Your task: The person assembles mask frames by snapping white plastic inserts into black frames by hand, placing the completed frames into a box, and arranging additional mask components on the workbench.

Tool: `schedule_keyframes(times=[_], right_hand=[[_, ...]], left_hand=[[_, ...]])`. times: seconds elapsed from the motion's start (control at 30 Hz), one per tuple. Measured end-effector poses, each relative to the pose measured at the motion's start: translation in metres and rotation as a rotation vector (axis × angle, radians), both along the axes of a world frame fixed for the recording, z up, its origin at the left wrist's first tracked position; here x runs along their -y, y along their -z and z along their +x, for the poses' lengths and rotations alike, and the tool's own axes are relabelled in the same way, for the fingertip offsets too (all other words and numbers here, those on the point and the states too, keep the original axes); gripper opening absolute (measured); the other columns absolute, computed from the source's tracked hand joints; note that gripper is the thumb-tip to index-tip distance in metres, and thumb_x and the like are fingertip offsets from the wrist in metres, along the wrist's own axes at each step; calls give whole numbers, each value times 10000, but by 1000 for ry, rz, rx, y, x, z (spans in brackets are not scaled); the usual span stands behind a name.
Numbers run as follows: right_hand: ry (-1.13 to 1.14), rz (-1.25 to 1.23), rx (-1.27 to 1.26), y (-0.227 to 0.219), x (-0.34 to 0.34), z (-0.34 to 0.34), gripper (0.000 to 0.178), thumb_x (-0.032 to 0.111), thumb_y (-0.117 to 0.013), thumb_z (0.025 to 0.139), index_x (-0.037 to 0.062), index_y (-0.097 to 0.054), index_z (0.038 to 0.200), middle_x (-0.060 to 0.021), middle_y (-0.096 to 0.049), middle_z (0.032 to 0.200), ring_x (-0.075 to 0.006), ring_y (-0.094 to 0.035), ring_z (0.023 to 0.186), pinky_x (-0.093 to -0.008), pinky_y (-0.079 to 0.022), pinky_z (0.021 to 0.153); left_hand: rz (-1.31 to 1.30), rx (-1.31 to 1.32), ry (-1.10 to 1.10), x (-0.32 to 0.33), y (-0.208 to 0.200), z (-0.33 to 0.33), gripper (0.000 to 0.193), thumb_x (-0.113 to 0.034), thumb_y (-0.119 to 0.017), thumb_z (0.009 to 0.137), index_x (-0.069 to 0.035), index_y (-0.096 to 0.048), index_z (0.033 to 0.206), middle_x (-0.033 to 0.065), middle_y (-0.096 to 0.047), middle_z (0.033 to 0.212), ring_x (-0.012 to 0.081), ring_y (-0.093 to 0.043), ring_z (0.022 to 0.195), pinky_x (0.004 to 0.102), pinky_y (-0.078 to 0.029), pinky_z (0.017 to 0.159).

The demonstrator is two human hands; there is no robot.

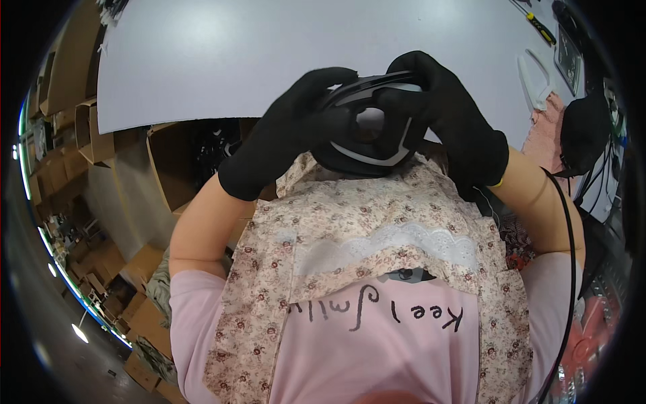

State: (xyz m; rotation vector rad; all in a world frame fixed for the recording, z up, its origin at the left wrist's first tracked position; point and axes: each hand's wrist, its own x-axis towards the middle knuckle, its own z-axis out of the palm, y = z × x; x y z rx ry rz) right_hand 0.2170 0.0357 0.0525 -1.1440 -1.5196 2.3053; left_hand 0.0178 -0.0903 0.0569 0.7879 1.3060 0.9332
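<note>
Both my hands wear black gloves and hold one rounded black plastic part (363,167) in front of my chest, at the near edge of the table. Grey trim runs along its lower side, and a round opening shows in its middle. My left hand (296,121) grips its left side. On the opposite side, my right hand (447,111) is closed round the upper right rim, with fingers reaching over its face. The black gloves blend with the black part, so some fingertips cannot be made out. What kind of part it is does not show.
A white table (256,40) stretches ahead. At its right lie a yellow-and-black screwdriver (540,29), a white looped object (535,81) and a pink cloth (545,138). A cardboard box (168,165) with black items stands below left. A black cable (570,262) hangs by my right arm.
</note>
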Motion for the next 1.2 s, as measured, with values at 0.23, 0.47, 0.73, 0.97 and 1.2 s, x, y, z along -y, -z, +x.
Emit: schedule_keyframes(times=[0.23,0.47,0.73,0.97,1.2], right_hand=[[-158,197,-8,9,5,2,288,209,-699,877,-14,-630,1046,-93,-637,928,-172,-677,712,-276,-550,563],[-133,62,37,3,15,5,250,217,-675,887,-13,-665,981,-88,-615,915,-178,-673,703,-283,-549,576],[-119,327,35,35,18,10,253,243,-684,860,-1,-683,930,-91,-590,891,-200,-614,832,-340,-496,760],[-107,309,2,34,19,6,316,277,-721,844,10,-683,1008,-97,-639,956,-185,-650,796,-326,-546,669],[-119,514,7,50,19,2,429,296,-775,808,28,-647,1117,-100,-643,1062,-175,-669,790,-291,-576,632]], left_hand=[[41,-245,98,1,1,-6,357,-52,-592,938,-14,-557,1291,78,-653,1165,140,-614,1067,289,-501,932],[60,-129,14,10,13,7,336,-36,-592,930,-12,-578,1265,71,-658,1134,127,-623,1016,271,-513,890],[136,-256,-24,13,25,19,325,-21,-603,920,-19,-600,1245,51,-684,1040,96,-632,923,251,-528,824],[277,-559,122,12,26,10,313,-71,-659,916,-9,-617,1220,86,-709,1030,110,-658,908,268,-552,789],[307,-709,193,9,32,3,340,-74,-694,883,-5,-624,1208,90,-721,950,137,-677,824,285,-562,764]])
